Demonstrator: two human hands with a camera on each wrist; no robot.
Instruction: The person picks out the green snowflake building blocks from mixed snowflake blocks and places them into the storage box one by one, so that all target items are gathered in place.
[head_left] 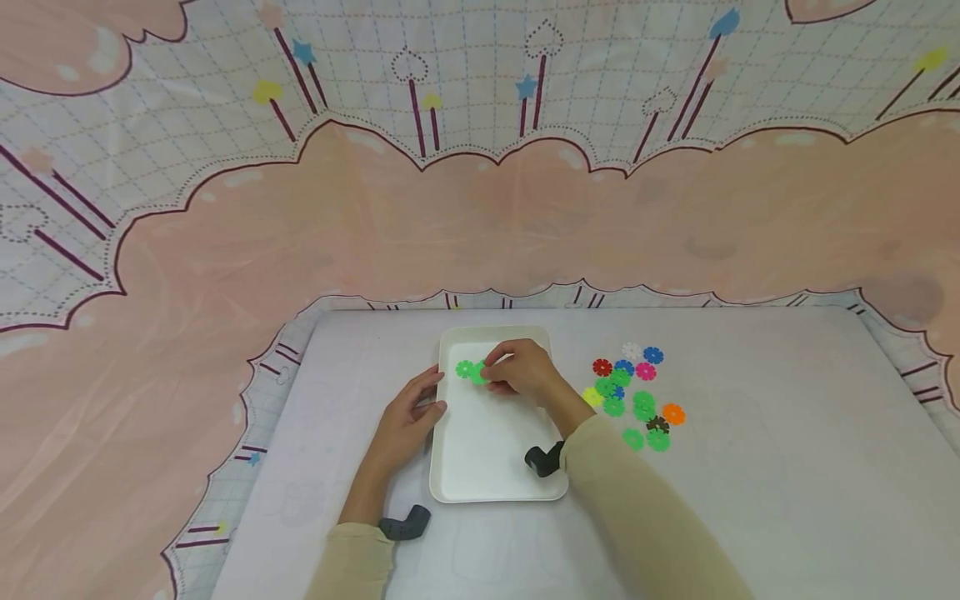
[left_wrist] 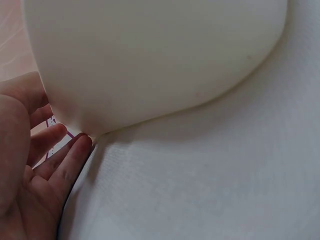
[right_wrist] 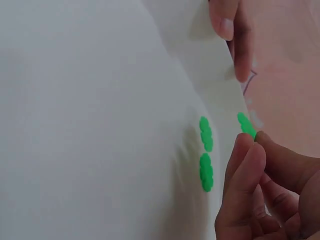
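A white tray (head_left: 491,467) lies on the white table. Two green flower-shaped discs (right_wrist: 205,150) lie side by side near the tray's far left corner; one of these discs (head_left: 465,368) shows in the head view. My right hand (head_left: 491,372) hovers over that end of the tray and pinches a third green disc (right_wrist: 246,125) between thumb and fingertips, just beside the two. My left hand (head_left: 433,398) rests on the table with straight fingers (left_wrist: 70,160) touching the tray's left rim (left_wrist: 90,131).
A loose pile of coloured flower discs (head_left: 633,392), green, blue, red, pink, orange, yellow and white, lies on the table right of the tray. A pink and white patterned cloth (head_left: 480,208) hangs behind and around the table.
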